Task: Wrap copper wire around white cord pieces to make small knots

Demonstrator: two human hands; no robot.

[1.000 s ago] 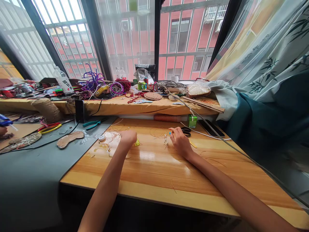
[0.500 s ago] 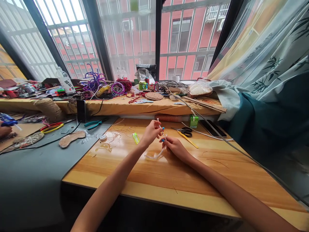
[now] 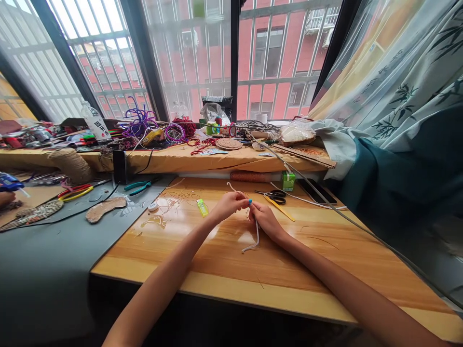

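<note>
A thin white cord (image 3: 257, 235) runs through both of my hands above the wooden table. My left hand (image 3: 230, 207) pinches it, and one end sticks up beyond the fingers. Close against it, my right hand (image 3: 266, 220) is closed round the cord, whose other end hangs down towards the tabletop. The fingertips meet, so the stretch of cord between them is hidden. Right of the hands lie black-handled scissors (image 3: 278, 197) and a slim yellow tool (image 3: 281, 208). To the left is a small yellow-green item (image 3: 202, 207), perhaps a lighter.
A green carton (image 3: 288, 181) and a dark phone (image 3: 315, 192) sit at the back right. A long grey cable (image 3: 347, 219) crosses the right side. Teal pliers (image 3: 139, 187) lie left. At the far left, another person's hand (image 3: 6, 198) is beside a blue glue gun (image 3: 10, 182).
My hands have come together, the left lowering slightly and turning over, the right shifting a little right. The hanging cord end has swung to the right and now hangs more steeply.
</note>
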